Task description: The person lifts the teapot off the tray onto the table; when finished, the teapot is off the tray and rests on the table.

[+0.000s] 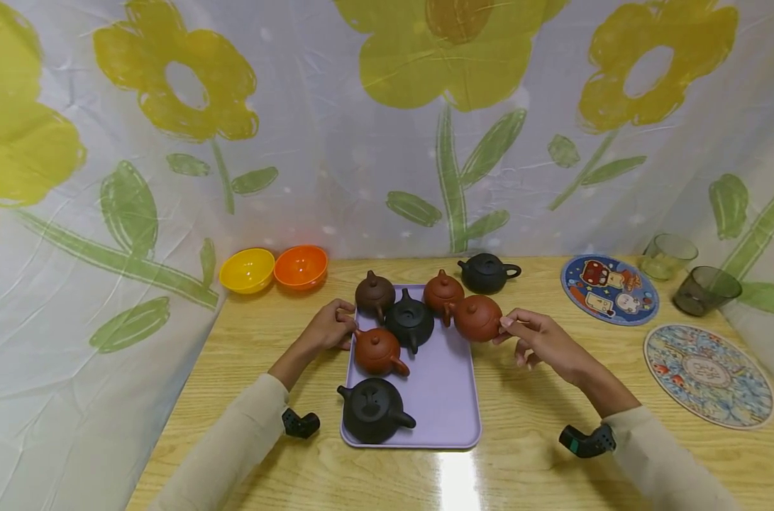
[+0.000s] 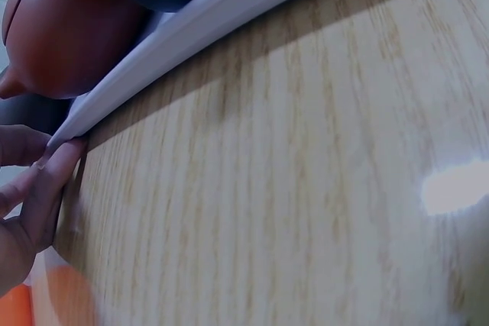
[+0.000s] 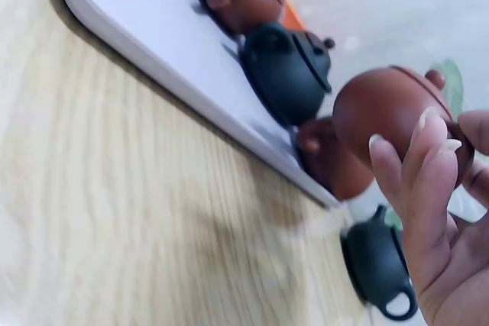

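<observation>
A lavender tray (image 1: 447, 397) lies mid-table and carries several small clay teapots: a dark brown one (image 1: 374, 294), a black one (image 1: 409, 321), red ones (image 1: 443, 291) (image 1: 378, 350), and a black one (image 1: 374, 409) at the front. My left hand (image 1: 335, 325) grips the tray's left edge (image 2: 145, 74), with its fingers (image 2: 46, 181) curled against the rim. My right hand (image 1: 504, 326) pinches a red-brown teapot (image 1: 477, 318) at the tray's far right edge. In the right wrist view that teapot (image 3: 382, 116) hangs above the rim with fingertips (image 3: 428, 131) on its side.
Another black teapot (image 1: 487, 272) stands off the tray behind it. Yellow (image 1: 247, 270) and orange (image 1: 301, 266) bowls sit at the back left. Two round mats (image 1: 609, 289) (image 1: 708, 375) and two glass cups (image 1: 667, 255) (image 1: 706, 289) lie to the right. A flowered curtain hangs behind the table.
</observation>
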Demonstrator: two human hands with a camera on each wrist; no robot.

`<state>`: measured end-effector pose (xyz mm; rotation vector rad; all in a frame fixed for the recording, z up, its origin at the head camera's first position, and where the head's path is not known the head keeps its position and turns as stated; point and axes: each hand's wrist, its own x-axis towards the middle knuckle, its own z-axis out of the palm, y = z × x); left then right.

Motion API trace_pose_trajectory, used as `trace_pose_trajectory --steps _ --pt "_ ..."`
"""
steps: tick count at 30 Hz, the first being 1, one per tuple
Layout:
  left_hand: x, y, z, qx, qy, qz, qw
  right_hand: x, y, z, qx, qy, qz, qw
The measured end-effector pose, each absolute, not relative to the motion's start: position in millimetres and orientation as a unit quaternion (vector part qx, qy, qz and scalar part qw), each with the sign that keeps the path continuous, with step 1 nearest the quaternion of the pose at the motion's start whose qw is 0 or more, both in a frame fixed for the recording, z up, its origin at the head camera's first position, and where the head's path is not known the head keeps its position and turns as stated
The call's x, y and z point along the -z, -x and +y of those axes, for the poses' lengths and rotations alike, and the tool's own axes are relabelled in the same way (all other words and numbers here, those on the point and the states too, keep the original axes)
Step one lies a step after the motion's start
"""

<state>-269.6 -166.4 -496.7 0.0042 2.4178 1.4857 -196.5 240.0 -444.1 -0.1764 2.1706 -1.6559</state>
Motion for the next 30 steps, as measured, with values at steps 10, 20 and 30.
trace_pose_trajectory --steps 10,20,30 --pt "498 271 -167 -0.524 -0.003 0.838 0.153 447 218 267 0.581 0.086 0.783 0.204" --pt "498 269 -167 -0.525 -0.001 0.838 0.151 455 241 293 0.57 0.15 0.763 0.265" --pt "497 269 -166 -0.527 0.0 0.836 0.15 462 257 305 0.553 0.168 0.755 0.309"
